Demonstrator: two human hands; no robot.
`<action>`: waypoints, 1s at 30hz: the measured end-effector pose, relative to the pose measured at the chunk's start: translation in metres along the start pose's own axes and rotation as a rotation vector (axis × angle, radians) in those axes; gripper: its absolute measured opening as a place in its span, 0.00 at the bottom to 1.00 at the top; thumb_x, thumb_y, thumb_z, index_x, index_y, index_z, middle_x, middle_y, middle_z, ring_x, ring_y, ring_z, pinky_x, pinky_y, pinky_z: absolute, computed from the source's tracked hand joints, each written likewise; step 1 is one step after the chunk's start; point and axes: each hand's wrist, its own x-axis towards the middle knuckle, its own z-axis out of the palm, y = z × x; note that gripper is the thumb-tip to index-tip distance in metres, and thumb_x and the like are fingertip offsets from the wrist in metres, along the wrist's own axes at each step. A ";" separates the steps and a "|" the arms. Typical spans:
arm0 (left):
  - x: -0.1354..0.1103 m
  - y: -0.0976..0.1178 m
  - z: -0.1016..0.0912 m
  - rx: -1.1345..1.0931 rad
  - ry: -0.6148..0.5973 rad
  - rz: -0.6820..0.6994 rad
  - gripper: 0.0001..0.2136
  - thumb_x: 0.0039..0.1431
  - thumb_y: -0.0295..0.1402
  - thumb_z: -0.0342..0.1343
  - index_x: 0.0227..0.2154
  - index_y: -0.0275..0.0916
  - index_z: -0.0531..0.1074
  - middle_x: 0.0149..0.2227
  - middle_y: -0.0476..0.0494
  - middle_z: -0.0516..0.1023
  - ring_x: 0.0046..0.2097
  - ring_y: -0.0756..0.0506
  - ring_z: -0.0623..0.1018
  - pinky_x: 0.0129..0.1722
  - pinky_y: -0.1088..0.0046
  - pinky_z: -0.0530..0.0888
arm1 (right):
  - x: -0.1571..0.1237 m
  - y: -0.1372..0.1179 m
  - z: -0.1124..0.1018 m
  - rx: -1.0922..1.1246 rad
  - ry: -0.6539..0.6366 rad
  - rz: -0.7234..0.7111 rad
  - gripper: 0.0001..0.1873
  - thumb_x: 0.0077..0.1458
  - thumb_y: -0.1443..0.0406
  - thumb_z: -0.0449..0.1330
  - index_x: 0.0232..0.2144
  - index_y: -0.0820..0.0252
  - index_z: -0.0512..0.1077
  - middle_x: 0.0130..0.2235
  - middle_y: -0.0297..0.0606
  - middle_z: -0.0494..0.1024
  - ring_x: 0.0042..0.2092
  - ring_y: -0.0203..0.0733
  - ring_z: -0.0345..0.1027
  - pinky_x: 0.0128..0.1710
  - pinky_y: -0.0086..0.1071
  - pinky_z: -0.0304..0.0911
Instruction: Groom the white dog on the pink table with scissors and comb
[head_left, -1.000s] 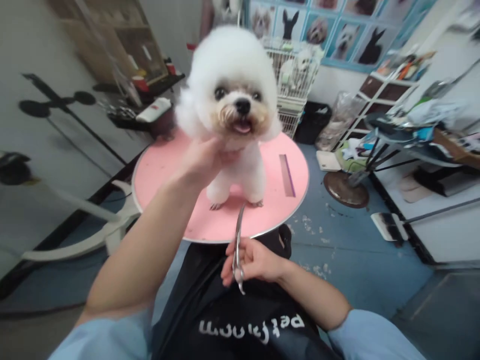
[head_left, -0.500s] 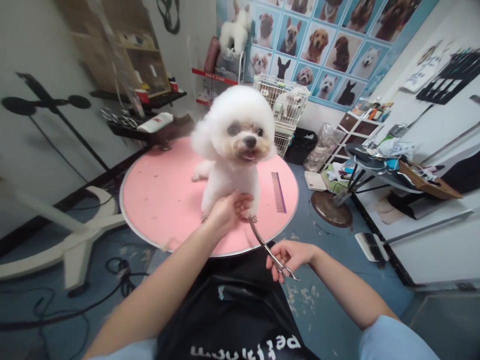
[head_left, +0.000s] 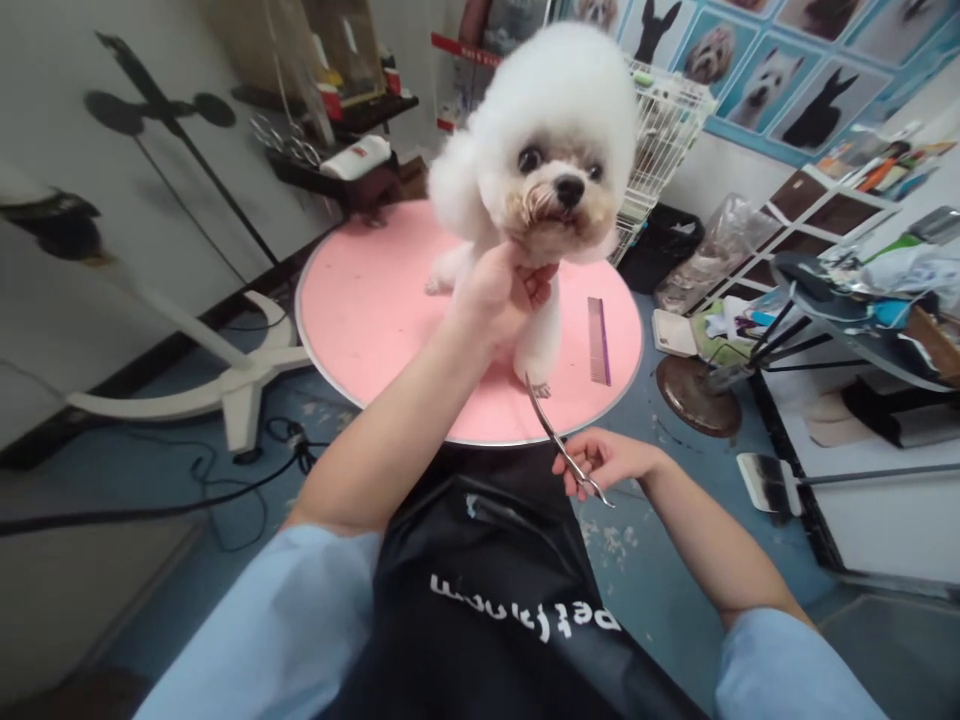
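A fluffy white dog (head_left: 559, 110) with a rounded, trimmed head sits on the round pink grooming table (head_left: 360, 290) and faces me. My left hand (head_left: 504, 290) is under its chin, at the throat, with the fingers curled against the fur. In my right hand (head_left: 600, 462) is a pair of curved grooming scissors (head_left: 551, 430), blades together, tips close to the dog's front paw (head_left: 538, 390). That hand hangs just off the near table edge. A metal comb with a purple spine (head_left: 599, 340) lies on the table, right of the dog.
A side shelf at the back left carries more scissors (head_left: 289, 140) and a white bottle (head_left: 356, 158). Behind the dog stands a white wire cage (head_left: 667, 130). To the right are a cluttered black stand (head_left: 862, 320) and a long-handled dustpan (head_left: 769, 485). Cables (head_left: 292, 445) lie on the floor at left.
My left hand has gone up from the dog's front leg and chest to under its chin. The dog's head is raised and its mouth has closed. The camera view has tilted down.
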 end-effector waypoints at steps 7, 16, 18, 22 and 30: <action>0.000 0.009 0.001 0.050 0.014 -0.019 0.10 0.64 0.26 0.48 0.46 0.40 0.69 0.23 0.48 0.72 0.35 0.47 0.74 0.36 0.73 0.68 | 0.015 -0.026 -0.011 0.012 0.023 -0.074 0.33 0.39 0.58 0.76 0.46 0.67 0.73 0.36 0.43 0.81 0.33 0.37 0.77 0.33 0.26 0.72; -0.002 0.008 0.003 0.090 -0.013 -0.007 0.06 0.64 0.26 0.49 0.38 0.36 0.71 0.25 0.45 0.72 0.39 0.45 0.75 0.36 0.74 0.64 | 0.020 -0.031 -0.011 0.008 0.070 -0.081 0.29 0.42 0.62 0.75 0.45 0.67 0.72 0.35 0.40 0.81 0.33 0.35 0.77 0.34 0.25 0.73; -0.004 0.008 0.004 0.097 -0.014 -0.002 0.05 0.63 0.26 0.50 0.36 0.36 0.71 0.25 0.44 0.72 0.41 0.44 0.76 0.37 0.73 0.64 | 0.021 -0.031 -0.010 0.005 0.071 -0.058 0.29 0.41 0.64 0.75 0.46 0.67 0.72 0.35 0.40 0.81 0.33 0.35 0.77 0.33 0.24 0.72; -0.007 0.009 0.005 0.137 -0.013 -0.015 0.09 0.64 0.25 0.49 0.42 0.38 0.71 0.24 0.46 0.72 0.37 0.46 0.75 0.35 0.74 0.65 | 0.024 -0.031 -0.008 0.030 0.080 -0.111 0.29 0.41 0.62 0.75 0.45 0.67 0.72 0.35 0.40 0.81 0.33 0.35 0.77 0.32 0.25 0.72; -0.007 0.007 0.001 0.165 -0.076 0.035 0.06 0.63 0.23 0.47 0.31 0.37 0.65 0.21 0.50 0.68 0.24 0.53 0.68 0.24 0.74 0.56 | 0.032 -0.028 -0.003 0.046 0.093 -0.131 0.29 0.41 0.59 0.74 0.44 0.68 0.73 0.34 0.41 0.81 0.32 0.36 0.77 0.31 0.25 0.70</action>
